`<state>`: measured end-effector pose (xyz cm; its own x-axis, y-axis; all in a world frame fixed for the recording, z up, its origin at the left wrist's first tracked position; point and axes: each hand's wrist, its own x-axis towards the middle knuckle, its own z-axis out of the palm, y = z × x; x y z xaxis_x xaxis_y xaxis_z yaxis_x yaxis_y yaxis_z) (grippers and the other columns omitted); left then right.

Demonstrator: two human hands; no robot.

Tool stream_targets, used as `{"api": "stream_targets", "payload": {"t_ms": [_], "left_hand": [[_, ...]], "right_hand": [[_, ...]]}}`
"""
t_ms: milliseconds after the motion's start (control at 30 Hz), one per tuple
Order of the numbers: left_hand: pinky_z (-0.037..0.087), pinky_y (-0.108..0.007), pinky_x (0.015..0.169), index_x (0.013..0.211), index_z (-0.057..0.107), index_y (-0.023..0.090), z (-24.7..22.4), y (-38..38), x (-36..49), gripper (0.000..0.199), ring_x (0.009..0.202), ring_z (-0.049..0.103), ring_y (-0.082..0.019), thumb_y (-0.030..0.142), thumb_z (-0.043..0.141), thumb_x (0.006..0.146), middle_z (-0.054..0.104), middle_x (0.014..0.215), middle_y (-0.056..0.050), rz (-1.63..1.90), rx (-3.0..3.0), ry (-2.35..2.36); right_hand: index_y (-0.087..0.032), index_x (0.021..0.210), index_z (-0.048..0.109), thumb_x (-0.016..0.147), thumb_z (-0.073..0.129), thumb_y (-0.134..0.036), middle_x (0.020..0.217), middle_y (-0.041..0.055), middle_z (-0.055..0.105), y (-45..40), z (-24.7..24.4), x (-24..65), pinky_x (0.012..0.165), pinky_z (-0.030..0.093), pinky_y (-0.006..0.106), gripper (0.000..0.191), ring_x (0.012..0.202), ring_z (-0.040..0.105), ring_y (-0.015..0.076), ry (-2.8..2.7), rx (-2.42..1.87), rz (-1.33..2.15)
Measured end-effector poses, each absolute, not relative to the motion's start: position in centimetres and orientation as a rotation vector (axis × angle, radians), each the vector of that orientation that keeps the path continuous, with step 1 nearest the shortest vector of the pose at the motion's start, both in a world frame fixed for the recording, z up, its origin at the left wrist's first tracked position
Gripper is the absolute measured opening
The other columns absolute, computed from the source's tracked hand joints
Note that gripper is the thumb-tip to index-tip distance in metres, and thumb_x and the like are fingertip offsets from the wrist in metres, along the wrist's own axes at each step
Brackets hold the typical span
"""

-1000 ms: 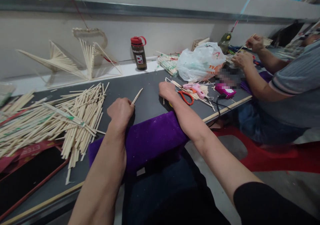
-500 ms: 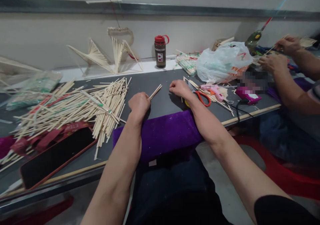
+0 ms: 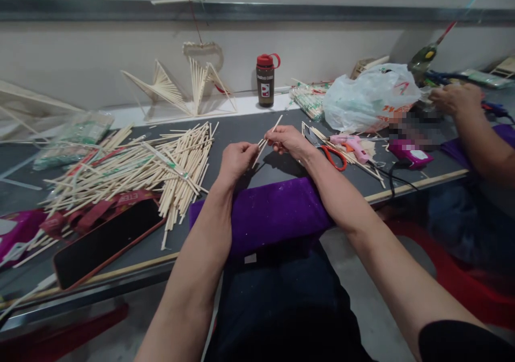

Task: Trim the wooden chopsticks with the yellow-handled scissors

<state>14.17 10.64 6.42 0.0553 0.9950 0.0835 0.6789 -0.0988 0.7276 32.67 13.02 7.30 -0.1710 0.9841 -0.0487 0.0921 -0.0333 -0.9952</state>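
Note:
My left hand (image 3: 238,161) is closed on a few thin wooden sticks, whose tips poke out toward the right. In my right hand (image 3: 286,138), pinched between thumb and fingers, is a single wooden stick (image 3: 277,122) that slants down across those tips. The two hands are close together above the dark table, and the exact contact between the sticks is hard to make out. Left of them lies a big loose pile of wooden sticks (image 3: 183,177). A folded purple cloth (image 3: 277,214) hangs over the table edge, below both hands.
To the right are scissors with orange handles (image 3: 336,158), a pink glue gun (image 3: 356,145), a magenta device (image 3: 410,154) and a plastic bag (image 3: 370,96). A bottle (image 3: 265,83) and stick models (image 3: 161,88) stand behind. A phone (image 3: 107,244) lies left. A co-worker's hand (image 3: 458,99) is at far right.
My right hand has moved left to my left hand and now shows a stick in its fingers. My left hand has turned slightly, and the view has shifted a little.

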Motion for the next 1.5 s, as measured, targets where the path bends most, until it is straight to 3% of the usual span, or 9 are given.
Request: {"api": "stream_targets", "payload": {"t_ms": [133,233,567,933,1067,1200,1300,1500], "left_hand": [[0.051,-0.037,0.081,0.095,0.078,0.021,6.8,10.9,13.5,0.031,0.1,0.068,-0.03,0.039,0.056,0.083,0.075,0.099,-0.012,0.458,2.094,2.07],[0.052,-0.039,0.079,0.092,0.077,0.02,6.9,10.9,13.6,0.025,0.102,0.068,-0.033,0.034,0.061,0.079,0.075,0.1,-0.014,0.244,2.107,2.101],[0.053,-0.041,0.081,0.096,0.075,0.019,6.4,10.9,14.5,0.026,0.101,0.068,-0.032,0.019,0.056,0.08,0.075,0.103,-0.015,0.293,2.082,2.045],[0.053,-0.042,0.081,0.092,0.075,0.015,6.8,10.6,15.0,0.026,0.103,0.068,-0.037,0.027,0.059,0.076,0.073,0.103,-0.02,0.126,2.157,2.063],[0.05,-0.034,0.069,0.074,0.072,0.017,6.5,10.6,14.4,0.013,0.08,0.069,-0.028,0.024,0.061,0.071,0.073,0.078,-0.014,0.454,2.018,1.938],[0.033,-0.023,0.045,0.06,0.062,0.017,6.4,10.8,14.2,0.007,0.044,0.047,-0.011,0.019,0.061,0.067,0.056,0.051,-0.002,0.839,1.522,1.469],[0.022,-0.02,0.04,0.057,0.06,0.015,6.6,10.8,14.5,0.007,0.039,0.035,-0.006,0.017,0.062,0.063,0.047,0.045,0.002,0.871,1.314,1.254],[0.02,-0.02,0.039,0.057,0.061,0.015,6.3,10.5,14.9,0.009,0.037,0.035,-0.004,0.017,0.064,0.065,0.049,0.045,0.002,0.8,1.31,1.191]], "right_hand": [[-0.016,0.072,0.054,0.091,0.058,-0.023,0.059,-0.0034,0.058,13.5,7.2,33.6,0.039,0.029,0.016,0.021,0.043,0.047,0.0036,-1.318,-1.302,1.295],[-0.015,0.068,0.053,0.09,0.058,-0.022,0.056,-0.0036,0.057,13.8,6.6,33.8,0.038,0.028,0.016,0.024,0.042,0.047,0.0038,-1.371,-1.423,1.27],[-0.015,0.072,0.056,0.089,0.06,-0.021,0.055,-0.0041,0.058,13.9,5.7,33.0,0.039,0.032,0.016,0.019,0.042,0.048,0.0043,-1.495,-1.435,1.269],[-0.016,0.067,0.056,0.09,0.061,-0.021,0.056,-0.0031,0.059,14.0,5.7,32.9,0.035,0.031,0.016,0.024,0.04,0.049,0.0046,-1.484,-1.419,1.277],[-0.015,0.067,0.055,0.089,0.061,-0.019,0.056,-0.0027,0.059,14.0,5.8,33.0,0.033,0.031,0.015,0.023,0.04,0.049,0.0041,-1.424,-1.372,1.312],[-0.015,0.068,0.055,0.09,0.059,-0.017,0.058,-0.0025,0.06,13.9,6.1,33.0,0.036,0.037,0.014,0.022,0.043,0.052,0.0037,-1.29,-1.276,1.408],[-0.014,0.079,0.061,0.09,0.057,-0.013,0.06,-0.0036,0.06,13.9,6.5,33.0,0.039,0.041,0.014,0.011,0.045,0.054,0.0039,-1.226,-1.183,1.499],[-0.014,0.085,0.064,0.09,0.058,-0.014,0.062,-0.0049,0.059,13.8,6.7,33.0,0.037,0.039,0.013,0.007,0.043,0.052,0.0025,-1.181,-1.102,1.519]]}}
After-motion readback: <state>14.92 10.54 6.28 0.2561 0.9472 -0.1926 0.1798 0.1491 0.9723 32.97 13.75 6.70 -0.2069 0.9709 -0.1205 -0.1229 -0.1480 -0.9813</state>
